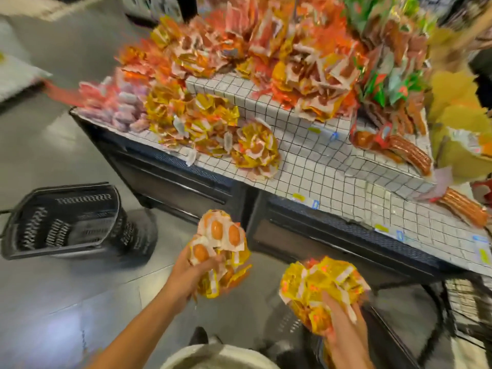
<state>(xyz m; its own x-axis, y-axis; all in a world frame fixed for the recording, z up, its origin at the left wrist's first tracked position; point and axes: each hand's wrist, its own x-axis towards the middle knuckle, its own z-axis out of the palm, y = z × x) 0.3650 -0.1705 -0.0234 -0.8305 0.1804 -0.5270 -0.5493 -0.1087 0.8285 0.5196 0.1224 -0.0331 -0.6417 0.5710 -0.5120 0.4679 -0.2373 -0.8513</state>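
My left hand point(190, 272) grips a bunch of small yellow-and-white snack packets point(222, 243) with orange rounds showing, held in front of the display stand. My right hand point(343, 323) grips a second bunch of yellow packets point(319, 286), lower and to the right. On the stand's lower white gridded shelf point(319, 166) lies a similar yellow bunch point(255, 149), beside a larger heap of yellow packets point(191, 121). The whole frame is motion-blurred.
An upper tier point(239, 89) holds heaps of orange and red packets point(279, 49), with green packets point(386, 83) and packed sausages point(410, 153) to the right. Pink packets point(114, 107) lie at the left end. A black shopping basket point(66, 222) sits on the grey floor at left.
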